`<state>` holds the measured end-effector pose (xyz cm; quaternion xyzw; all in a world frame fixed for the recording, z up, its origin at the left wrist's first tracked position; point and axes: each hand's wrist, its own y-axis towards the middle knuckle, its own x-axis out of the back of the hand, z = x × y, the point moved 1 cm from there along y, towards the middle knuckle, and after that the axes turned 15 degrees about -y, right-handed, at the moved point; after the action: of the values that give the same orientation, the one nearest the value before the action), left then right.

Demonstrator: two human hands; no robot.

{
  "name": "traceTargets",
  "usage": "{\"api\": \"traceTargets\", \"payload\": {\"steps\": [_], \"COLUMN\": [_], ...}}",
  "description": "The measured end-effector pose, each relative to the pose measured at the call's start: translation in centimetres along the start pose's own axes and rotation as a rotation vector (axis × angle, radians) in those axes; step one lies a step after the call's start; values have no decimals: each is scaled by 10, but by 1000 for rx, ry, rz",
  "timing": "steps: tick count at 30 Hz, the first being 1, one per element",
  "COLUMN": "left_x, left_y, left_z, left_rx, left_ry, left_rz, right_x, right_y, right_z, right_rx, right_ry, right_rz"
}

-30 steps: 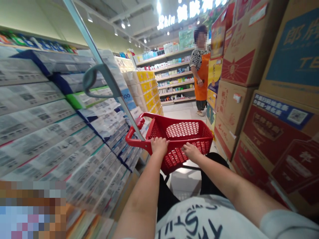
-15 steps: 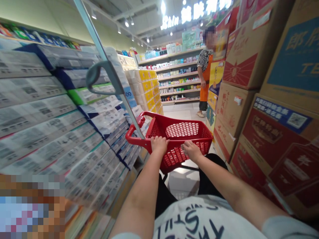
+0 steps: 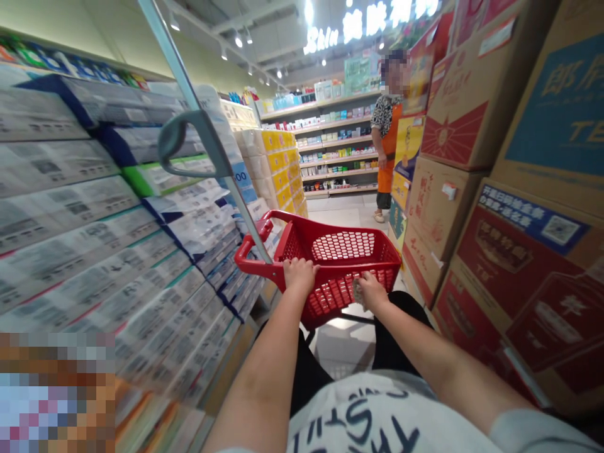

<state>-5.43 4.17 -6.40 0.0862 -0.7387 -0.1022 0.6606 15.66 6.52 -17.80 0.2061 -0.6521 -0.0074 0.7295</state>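
Two walls of goods hem me in: packs of paper goods (image 3: 75,220) stacked on my left, and brown and red cartons (image 3: 472,245) piled on my right. Ahead stands a shelf unit (image 3: 325,137) lined with small products, and before it a stack of yellow-and-white packs (image 3: 280,170). Near the cartons stands a person in an orange apron (image 3: 388,151), body partly hidden by the boxes. My black trouser legs (image 3: 406,308) are parted, and the red basket (image 3: 335,273) is just in front of me, its long side towards me. A metal pole (image 3: 246,217) slants up from its left end, carrying a grey handle (image 3: 192,145). My left hand (image 3: 301,277) lies over the near rim, fingers curled down onto it. My right hand (image 3: 372,291) is at the near side wall, fingers bent closed around a crumpled greyish cloth (image 3: 358,294), the smallest thing here.
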Motion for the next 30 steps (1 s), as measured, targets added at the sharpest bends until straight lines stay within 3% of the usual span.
{"api": "traceTargets", "payload": {"steps": [4, 9, 13, 15, 18, 20, 23, 27, 30], "left_x": [-1, -2, -2, -1, -2, -3, -3, -2, -1], "left_y": [0, 0, -1, -1, 0, 1, 2, 2, 2], "left_z": [0, 0, 1, 1, 2, 2, 2, 2, 2], "left_rx": [-9, -14, -28, -25, -27, -31, -32, -20, -25], "left_ry": [5, 18, 24, 28, 35, 38, 42, 38, 26], "left_rz": [-17, -40, -47, -39, -39, -48, -60, -43, -31], "right_x": [1, 3, 4, 1, -7, -10, -13, -17, -15], "right_y": [3, 6, 5, 3, -1, -2, 0, 1, 3], "right_z": [0, 0, -2, -7, -17, -22, -23, -21, -20], "right_rx": [-9, -103, -80, -83, -214, -286, -230, -331, -395], "right_ry": [75, 73, 126, 122, 144, 198, 275, 320, 390], "right_rz": [-123, -63, -143, -102, -18, -87, -240, -188, -275]}}
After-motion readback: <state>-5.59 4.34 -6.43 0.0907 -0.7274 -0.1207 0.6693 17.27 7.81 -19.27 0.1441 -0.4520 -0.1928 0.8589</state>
